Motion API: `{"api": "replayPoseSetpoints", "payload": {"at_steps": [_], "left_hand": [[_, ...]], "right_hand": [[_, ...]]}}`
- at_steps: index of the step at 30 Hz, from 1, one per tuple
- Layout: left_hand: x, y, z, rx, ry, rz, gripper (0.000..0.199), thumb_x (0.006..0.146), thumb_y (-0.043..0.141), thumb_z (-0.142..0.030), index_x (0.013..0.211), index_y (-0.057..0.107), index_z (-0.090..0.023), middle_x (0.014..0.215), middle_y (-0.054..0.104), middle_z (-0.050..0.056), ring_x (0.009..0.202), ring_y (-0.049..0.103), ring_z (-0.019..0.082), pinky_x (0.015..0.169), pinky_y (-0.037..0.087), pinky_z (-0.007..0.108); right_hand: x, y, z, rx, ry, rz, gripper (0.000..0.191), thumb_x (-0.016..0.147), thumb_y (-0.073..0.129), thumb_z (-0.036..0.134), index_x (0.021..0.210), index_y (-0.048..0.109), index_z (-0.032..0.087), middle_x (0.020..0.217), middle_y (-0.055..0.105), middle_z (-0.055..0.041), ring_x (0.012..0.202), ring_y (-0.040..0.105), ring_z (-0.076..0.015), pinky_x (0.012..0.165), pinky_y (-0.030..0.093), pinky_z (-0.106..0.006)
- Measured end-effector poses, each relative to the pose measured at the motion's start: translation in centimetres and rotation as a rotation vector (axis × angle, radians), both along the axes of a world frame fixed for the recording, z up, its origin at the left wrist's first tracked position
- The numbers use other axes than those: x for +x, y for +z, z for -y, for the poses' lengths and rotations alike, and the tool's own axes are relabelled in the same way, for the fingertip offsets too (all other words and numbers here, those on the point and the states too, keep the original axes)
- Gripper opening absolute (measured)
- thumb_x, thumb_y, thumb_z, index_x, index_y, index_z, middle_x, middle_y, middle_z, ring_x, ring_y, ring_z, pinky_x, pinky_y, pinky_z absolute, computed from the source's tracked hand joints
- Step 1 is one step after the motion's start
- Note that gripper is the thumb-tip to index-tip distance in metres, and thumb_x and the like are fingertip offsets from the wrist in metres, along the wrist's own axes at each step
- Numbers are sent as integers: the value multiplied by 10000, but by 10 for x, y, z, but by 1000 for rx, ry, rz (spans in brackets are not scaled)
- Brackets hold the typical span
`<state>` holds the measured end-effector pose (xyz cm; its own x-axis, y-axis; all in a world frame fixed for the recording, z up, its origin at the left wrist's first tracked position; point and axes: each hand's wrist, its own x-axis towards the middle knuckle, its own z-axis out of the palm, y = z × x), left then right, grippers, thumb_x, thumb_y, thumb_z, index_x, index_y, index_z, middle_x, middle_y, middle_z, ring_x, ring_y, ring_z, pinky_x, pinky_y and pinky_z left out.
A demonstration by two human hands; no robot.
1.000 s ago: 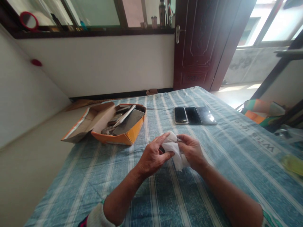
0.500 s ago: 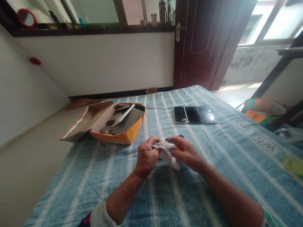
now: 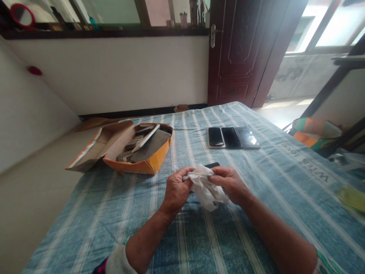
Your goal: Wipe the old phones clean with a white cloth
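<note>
My left hand [image 3: 176, 190] is closed around the near left end of a dark phone [image 3: 213, 165], which is mostly covered. Over the phone lies a crumpled white tissue [image 3: 207, 188], its loose end hanging toward me. The fingers of my right hand [image 3: 233, 185] pinch the tissue on the phone's right side. Beyond my hands, three devices lie side by side on the striped cloth: a phone with a pale edge [image 3: 216, 137], a black phone [image 3: 231, 138] and a wider grey, shiny-faced one [image 3: 247, 137].
An orange cardboard box [image 3: 156, 161] stands at the left with its lid [image 3: 85, 152] folded back and several devices inside. A blue striped cloth [image 3: 137, 236] covers the surface. Behind are a white wall [image 3: 114, 72] and a dark red door [image 3: 242, 49].
The tissue has opened out and spread wider over the phone, with more of it hanging down at the right. My right hand has shifted slightly right; the left stays around the phone.
</note>
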<state>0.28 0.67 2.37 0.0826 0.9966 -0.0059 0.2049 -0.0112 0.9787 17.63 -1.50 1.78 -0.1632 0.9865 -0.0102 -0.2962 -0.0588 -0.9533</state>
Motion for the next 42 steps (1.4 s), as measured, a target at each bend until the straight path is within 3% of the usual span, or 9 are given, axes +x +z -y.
{"api": "replayPoseSetpoints", "payload": {"at_steps": [5,11,20,24,28,31,36,42], "left_hand": [[-4,0,-5,30,35,-47,311,665,588,-231,933,717,-140,621,638,-21,526,551,120,478,447,198],[-5,4,-4,60,67,-100,284,656,582,-218,889,719,-132,612,636,-16,562,562,136,528,460,210],[-1,3,5,161,-63,-148,147,688,616,-258,669,709,-145,626,588,-16,620,518,121,551,408,191],[3,3,6,20,-57,60,182,663,691,-310,697,709,-132,574,566,-30,545,460,95,501,386,187],[6,3,6,-24,-50,165,223,664,721,-339,754,715,-135,595,597,-32,556,479,91,536,405,185],[6,1,6,3,-88,122,227,701,705,-352,778,717,-139,635,622,-16,590,513,104,559,421,193],[4,-2,8,152,-237,-24,218,758,663,-292,927,699,-159,866,672,29,757,597,152,706,482,241],[7,4,12,152,-342,-147,263,774,597,-216,1017,675,-158,949,662,53,781,620,165,709,499,263]], "right_hand": [[8,-2,-6,-75,-91,-144,267,612,801,354,774,739,152,650,687,-21,534,581,-128,522,445,-245],[12,1,-8,-93,-60,-249,283,611,811,371,771,720,156,594,671,-21,452,566,-136,444,448,-254],[-3,-1,-1,-125,157,-215,251,594,827,320,747,722,151,628,682,-18,509,594,-122,493,438,-227],[-9,1,0,-105,75,-168,214,581,826,294,713,732,154,620,670,4,521,550,-87,508,406,-204],[-7,4,-2,-67,-8,-156,211,597,816,289,752,746,164,708,690,-8,597,576,-102,555,424,-217],[-4,4,-3,-98,-9,-171,250,581,826,294,780,747,165,742,699,-21,600,584,-107,548,426,-221],[-4,2,-2,-182,40,-217,287,542,841,302,771,743,160,637,681,-4,505,548,-91,495,403,-211],[1,-3,-6,-144,-108,-196,252,542,834,295,731,743,155,622,684,-9,519,558,-100,518,413,-214]]}}
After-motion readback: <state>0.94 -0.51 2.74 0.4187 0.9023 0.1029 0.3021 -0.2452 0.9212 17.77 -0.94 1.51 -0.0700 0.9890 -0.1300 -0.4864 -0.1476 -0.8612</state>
